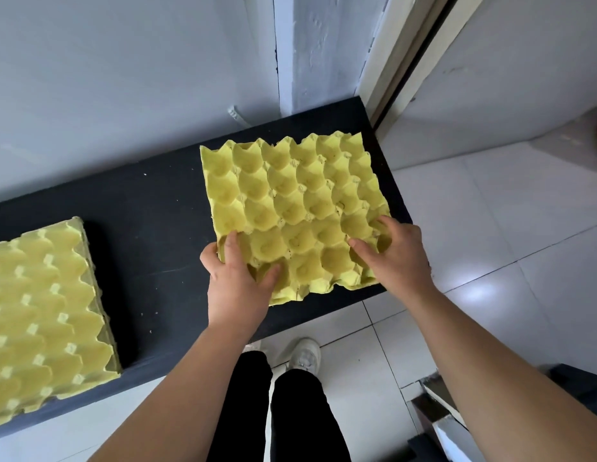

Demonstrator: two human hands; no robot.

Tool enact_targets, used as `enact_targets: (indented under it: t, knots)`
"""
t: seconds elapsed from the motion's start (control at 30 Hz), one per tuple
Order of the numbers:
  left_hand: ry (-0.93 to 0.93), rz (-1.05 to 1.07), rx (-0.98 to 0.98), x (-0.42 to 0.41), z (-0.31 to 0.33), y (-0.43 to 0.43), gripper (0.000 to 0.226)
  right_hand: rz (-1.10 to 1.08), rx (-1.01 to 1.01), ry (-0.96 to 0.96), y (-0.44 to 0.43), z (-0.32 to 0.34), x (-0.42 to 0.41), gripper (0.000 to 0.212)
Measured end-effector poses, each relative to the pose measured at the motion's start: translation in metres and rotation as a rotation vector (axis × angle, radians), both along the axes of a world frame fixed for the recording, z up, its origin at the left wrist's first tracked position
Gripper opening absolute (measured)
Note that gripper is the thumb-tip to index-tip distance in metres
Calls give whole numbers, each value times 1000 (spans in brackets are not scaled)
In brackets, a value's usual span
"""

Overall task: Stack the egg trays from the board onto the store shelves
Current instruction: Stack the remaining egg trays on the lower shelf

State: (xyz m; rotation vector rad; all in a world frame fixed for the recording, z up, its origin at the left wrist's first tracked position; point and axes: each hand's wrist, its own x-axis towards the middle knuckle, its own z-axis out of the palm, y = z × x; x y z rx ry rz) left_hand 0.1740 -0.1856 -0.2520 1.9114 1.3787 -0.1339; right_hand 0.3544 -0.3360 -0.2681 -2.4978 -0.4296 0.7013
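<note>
Two legs in black trousers [290, 411] and a white shoe [304, 356] sit nearest, standing on the pale tiled floor [490, 245], with both bare forearms reaching forward.

The left hand [238, 288] grips the near left corner of a single yellow egg tray [290, 195]: thumb down in a cup on top, one finger wrapped round the side edge. The right hand [400, 258] is on the near right corner, fingers bent and dipping into the cups, so it's holding on too (can't see whether anything hooks under the edge).

That egg tray is cups-up over the right end of the black board [150, 208], turned a bit askew to the board's edges. Honestly can't tell if it's resting flat or lifted just clear.

Further left on the same board, well apart from it, there's a stack of yellow egg trays [40, 311], partly cut off by the frame edge.

Behind the board is a pale grey wall [123, 78], and a door frame [400, 55] runs up at the far right.
</note>
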Motion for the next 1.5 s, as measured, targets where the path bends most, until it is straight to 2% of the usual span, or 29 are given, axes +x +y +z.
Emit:
enact_targets:
  t: [0.17, 0.27, 0.4, 0.67, 0.87, 1.1, 1.3, 1.5]
  knots:
    - [-7, 87, 48, -34, 49, 15, 85, 51, 75, -32, 25, 49, -21, 73]
    - [-26, 143, 74, -60, 89, 23, 83, 134, 99, -92, 43, 90, -38, 68]
    - [-39, 220, 125, -96, 147, 37, 83, 241, 122, -157, 73, 151, -65, 71]
    - [-78, 435, 281, -198, 254, 62, 75, 474, 179, -242, 130, 270, -154, 74]
    - [-132, 588, 344, -317, 312, 75, 70, 601, 259, -273, 176, 333, -264, 74]
    - [-128, 709, 420, -489, 364, 83, 71, 749, 332, -259, 215, 377, -429, 75]
    - [-140, 850, 475, -626, 392, 88, 69, 892, 396, -216, 250, 402, -560, 74]
    - [-137, 989, 564, -727, 403, 100, 69, 1029, 457, -205, 297, 417, -664, 72]
